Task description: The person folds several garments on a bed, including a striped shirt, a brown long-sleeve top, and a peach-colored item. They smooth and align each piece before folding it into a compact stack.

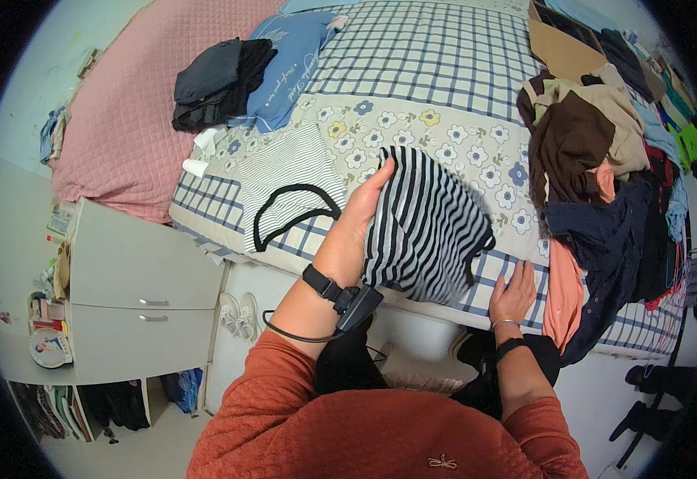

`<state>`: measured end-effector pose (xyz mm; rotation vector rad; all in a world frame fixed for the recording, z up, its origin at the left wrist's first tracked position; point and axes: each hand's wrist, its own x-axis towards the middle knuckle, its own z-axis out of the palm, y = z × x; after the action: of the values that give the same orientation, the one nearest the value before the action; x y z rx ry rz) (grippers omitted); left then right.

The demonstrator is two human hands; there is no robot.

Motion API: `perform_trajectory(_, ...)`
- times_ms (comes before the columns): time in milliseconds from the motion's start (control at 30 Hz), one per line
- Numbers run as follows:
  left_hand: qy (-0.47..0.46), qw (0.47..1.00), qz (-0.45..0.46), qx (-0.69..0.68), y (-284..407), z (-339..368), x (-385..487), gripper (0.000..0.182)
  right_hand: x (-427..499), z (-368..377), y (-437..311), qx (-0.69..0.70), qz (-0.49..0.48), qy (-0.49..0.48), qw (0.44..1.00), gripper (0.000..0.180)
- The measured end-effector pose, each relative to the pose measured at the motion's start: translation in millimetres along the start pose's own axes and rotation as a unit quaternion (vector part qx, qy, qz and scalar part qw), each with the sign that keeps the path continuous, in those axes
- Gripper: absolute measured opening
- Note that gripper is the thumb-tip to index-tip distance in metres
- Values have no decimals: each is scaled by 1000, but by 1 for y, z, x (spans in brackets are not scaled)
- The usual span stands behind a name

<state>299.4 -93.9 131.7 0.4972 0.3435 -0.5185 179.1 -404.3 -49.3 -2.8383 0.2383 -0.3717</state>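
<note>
My left hand (pixel 367 200) grips a black, white and grey striped garment (pixel 426 227) along its left side, thumb on top. The garment hangs folded over the near edge of the bed, and its right side is blurred. Palm down, my right hand (pixel 514 294) rests on the checked border of the bedspread (pixel 492 269) with nothing in it. Left of the striped garment, a white garment with thin stripes and black trim (pixel 291 161) lies flat, its trim reaching close to my left wrist.
A stack of dark folded clothes (pixel 222 84) rests beside a blue printed pillow (pixel 282 66). Loose clothes, including a brown garment (pixel 573 129) and a navy shirt (pixel 605 239), pile up at the right near a cardboard box (pixel 564 45). A pale cabinet (pixel 145 257) stands left of the bed.
</note>
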Motion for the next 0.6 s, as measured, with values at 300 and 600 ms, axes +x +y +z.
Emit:
perform_trajectory(300,30,957,285,48,86,1,-26,60,-1,1,-2,-10,2,-11,1000,53)
perform_trajectory(600,94,867,475,-118,132,-124,-33,49,-1,1,-3,-21,2,-20,1000,54)
